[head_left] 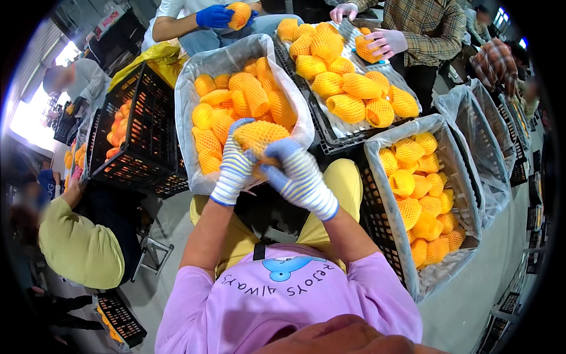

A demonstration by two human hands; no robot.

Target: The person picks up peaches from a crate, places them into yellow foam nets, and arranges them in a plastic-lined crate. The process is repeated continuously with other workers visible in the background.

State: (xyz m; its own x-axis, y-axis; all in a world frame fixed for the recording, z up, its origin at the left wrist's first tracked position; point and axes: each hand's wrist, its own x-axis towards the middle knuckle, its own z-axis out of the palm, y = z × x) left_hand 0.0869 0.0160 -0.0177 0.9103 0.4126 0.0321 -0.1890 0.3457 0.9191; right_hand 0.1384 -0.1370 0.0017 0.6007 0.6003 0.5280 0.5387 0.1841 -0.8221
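Note:
My left hand (236, 166), in a striped knit glove, holds a fruit in a yellow foam net sleeve (260, 135) over the near side of a lined crate. My right hand (300, 179), gloved alike and slightly blurred, pinches the sleeve's right end between thumb and fingers. What the net covers is mostly hidden. Right below lies the crate with a white plastic liner (185, 110), holding several yellow-netted fruits (254, 95), some sleeves looking slack.
A black tray (329, 144) of netted fruits stands beyond, right. Another lined crate (475, 239) of netted fruits is at my right. Bare orange fruits (119, 124) fill a black crate (148, 106) at left. Co-workers' gloved hands (214, 17) (389, 43) hold fruits across from me.

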